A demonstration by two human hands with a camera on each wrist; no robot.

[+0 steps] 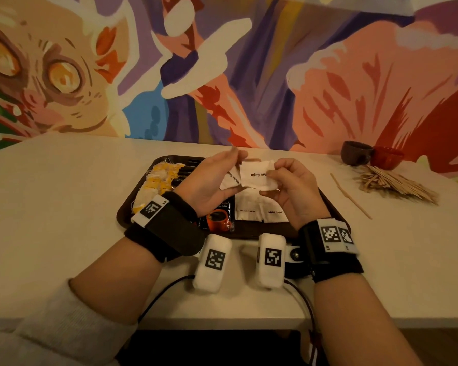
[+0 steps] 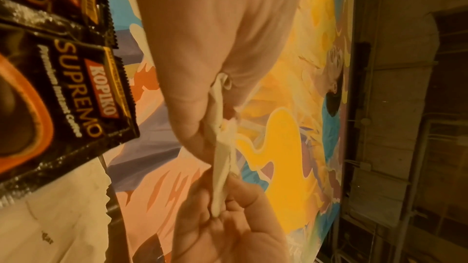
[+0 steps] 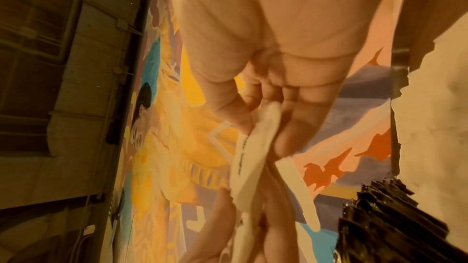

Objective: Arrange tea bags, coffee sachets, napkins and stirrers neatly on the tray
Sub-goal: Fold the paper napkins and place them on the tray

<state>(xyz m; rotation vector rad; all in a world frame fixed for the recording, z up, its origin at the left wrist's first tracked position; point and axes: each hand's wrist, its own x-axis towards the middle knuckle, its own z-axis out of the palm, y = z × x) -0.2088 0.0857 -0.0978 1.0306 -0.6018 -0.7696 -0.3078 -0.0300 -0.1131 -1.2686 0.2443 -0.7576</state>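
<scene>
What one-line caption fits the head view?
Both hands, left hand and right hand, hold white sugar sachets above a dark tray of tea bags and coffee sachets.

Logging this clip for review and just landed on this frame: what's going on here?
A person holds white sugar sachets above a dark tray: the left hand pinches one sachet, the right hand another. On the tray lie tea bags, black coffee sachets and more sugar sachets. The wooden stirrers sit piled on the table, off the tray.
</scene>
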